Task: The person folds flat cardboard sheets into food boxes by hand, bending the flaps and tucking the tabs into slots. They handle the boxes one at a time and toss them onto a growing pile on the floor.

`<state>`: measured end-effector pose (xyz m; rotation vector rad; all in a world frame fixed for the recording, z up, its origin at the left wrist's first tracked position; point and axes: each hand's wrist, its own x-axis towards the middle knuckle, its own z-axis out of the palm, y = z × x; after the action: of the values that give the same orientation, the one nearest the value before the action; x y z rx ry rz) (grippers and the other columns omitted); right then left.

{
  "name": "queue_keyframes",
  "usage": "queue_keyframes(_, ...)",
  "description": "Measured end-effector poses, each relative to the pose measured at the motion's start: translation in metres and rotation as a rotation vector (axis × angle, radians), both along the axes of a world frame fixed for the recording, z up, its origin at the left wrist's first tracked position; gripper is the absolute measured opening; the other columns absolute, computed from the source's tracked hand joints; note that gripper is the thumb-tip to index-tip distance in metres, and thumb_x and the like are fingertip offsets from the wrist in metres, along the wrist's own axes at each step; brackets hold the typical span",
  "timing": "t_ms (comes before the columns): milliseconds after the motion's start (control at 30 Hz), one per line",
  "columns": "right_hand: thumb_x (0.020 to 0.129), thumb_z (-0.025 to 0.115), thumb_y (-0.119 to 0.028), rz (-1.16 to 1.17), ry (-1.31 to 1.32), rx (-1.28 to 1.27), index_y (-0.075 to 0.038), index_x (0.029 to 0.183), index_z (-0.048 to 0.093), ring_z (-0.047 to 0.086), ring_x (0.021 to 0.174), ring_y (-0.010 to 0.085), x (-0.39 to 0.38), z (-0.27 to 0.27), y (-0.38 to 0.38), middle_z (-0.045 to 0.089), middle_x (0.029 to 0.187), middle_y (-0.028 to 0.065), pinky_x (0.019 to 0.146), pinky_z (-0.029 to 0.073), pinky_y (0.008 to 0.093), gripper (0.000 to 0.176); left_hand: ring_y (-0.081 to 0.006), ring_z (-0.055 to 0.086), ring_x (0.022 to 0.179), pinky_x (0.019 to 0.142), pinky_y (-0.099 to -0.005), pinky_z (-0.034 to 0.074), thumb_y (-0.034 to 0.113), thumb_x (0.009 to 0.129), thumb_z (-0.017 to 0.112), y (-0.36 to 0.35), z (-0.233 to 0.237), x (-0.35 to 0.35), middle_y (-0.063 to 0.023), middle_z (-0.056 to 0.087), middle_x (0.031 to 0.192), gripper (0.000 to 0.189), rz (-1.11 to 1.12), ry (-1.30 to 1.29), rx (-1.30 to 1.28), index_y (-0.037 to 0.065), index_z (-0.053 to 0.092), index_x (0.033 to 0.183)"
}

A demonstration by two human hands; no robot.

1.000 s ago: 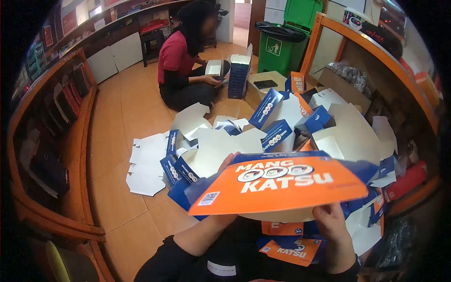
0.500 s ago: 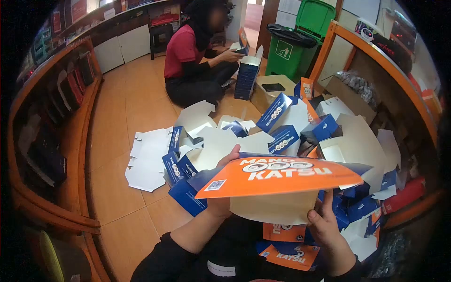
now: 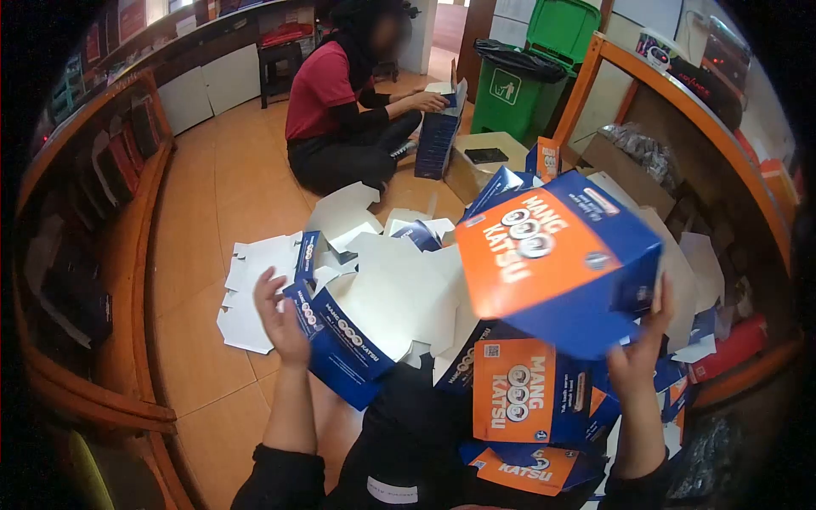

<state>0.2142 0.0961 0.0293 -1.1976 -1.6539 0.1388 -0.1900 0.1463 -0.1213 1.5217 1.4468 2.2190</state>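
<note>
My right hand [image 3: 639, 347] grips the right edge of an orange and blue cardboard box [image 3: 544, 246], printed MANG KATSU, and holds it tilted above the pile. Some of its fingers are hidden behind the box. My left hand [image 3: 285, 323] is raised with its fingers apart, holding nothing, beside a blue box [image 3: 348, 344] with a white inside. Below the held box, near my lap, another orange and blue box [image 3: 514, 387] lies face up. A further orange box [image 3: 527, 467] is partly covered beneath it.
Opened white-sided cartons [image 3: 395, 276] lie heaped ahead. A person [image 3: 327, 110] sits on the floor, hands at a stack of blue boxes [image 3: 438, 144]. A green bin [image 3: 514, 93] stands behind. Wooden-framed shelves [image 3: 149, 255] flank the left; a wooden frame [image 3: 680, 110] flanks the right.
My left hand has let go of the box and moved left. The box, now in my right hand alone, has turned and risen. The other person's hands have lowered to the stack.
</note>
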Motion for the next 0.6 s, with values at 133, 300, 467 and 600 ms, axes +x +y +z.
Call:
queue_keyframes(133, 0.064, 0.071, -0.003, -0.117, -0.675, -0.161, -0.011, 0.133, 0.031, 0.034, 0.12, 0.0391, -0.004, -0.014, 0.008, 0.033, 0.132, 0.0182, 0.101, 0.03, 0.0424, 0.08, -0.0241, 0.041, 0.113, 0.086, -0.0337, 0.039, 0.003, 0.078, 0.047, 0.028, -0.099, -0.088, -0.0132, 0.04, 0.127, 0.033, 0.235, 0.025, -0.288, 0.006, 0.051, 0.111)
queue_keyframes(300, 0.065, 0.072, -0.014, -0.168, -0.718, -0.4, -0.012, 0.135, 0.028, 0.032, 0.121, 0.0387, -0.007, -0.013, -0.006, 0.031, 0.134, 0.0175, 0.101, 0.03, 0.043, 0.084, -0.0282, 0.034, 0.123, 0.094, -0.0396, 0.036, 0.005, 0.078, 0.05, 0.018, -0.205, -0.144, -0.0139, 0.036, 0.132, 0.04, 0.396, 0.207, -0.957, 0.008, 0.048, 0.118)
queue_keyframes(467, 0.065, 0.071, -0.014, -0.078, -0.559, -0.575, -0.009, 0.136, 0.025, 0.034, 0.122, 0.0379, 0.009, 0.007, -0.035, 0.028, 0.137, 0.0193, 0.101, 0.031, 0.0414, 0.085, -0.0307, 0.029, 0.128, 0.097, -0.0536, 0.03, 0.013, 0.081, 0.051, 0.019, -0.209, -0.127, -0.0149, 0.025, 0.141, 0.049, 0.342, 0.575, -1.383, 0.01, 0.039, 0.128)
queue_keyframes(600, 0.063, 0.068, -0.007, -0.09, -0.393, -0.581, -0.008, 0.138, 0.022, 0.041, 0.117, 0.0311, 0.03, 0.01, -0.066, 0.033, 0.135, 0.0161, 0.099, 0.034, 0.0399, 0.087, -0.0323, 0.039, 0.12, 0.092, -0.0542, 0.035, 0.024, 0.086, 0.044, 0.042, -0.258, -0.138, -0.0177, 0.032, 0.136, 0.043, 0.303, 0.738, -1.308, 0.009, 0.041, 0.127)
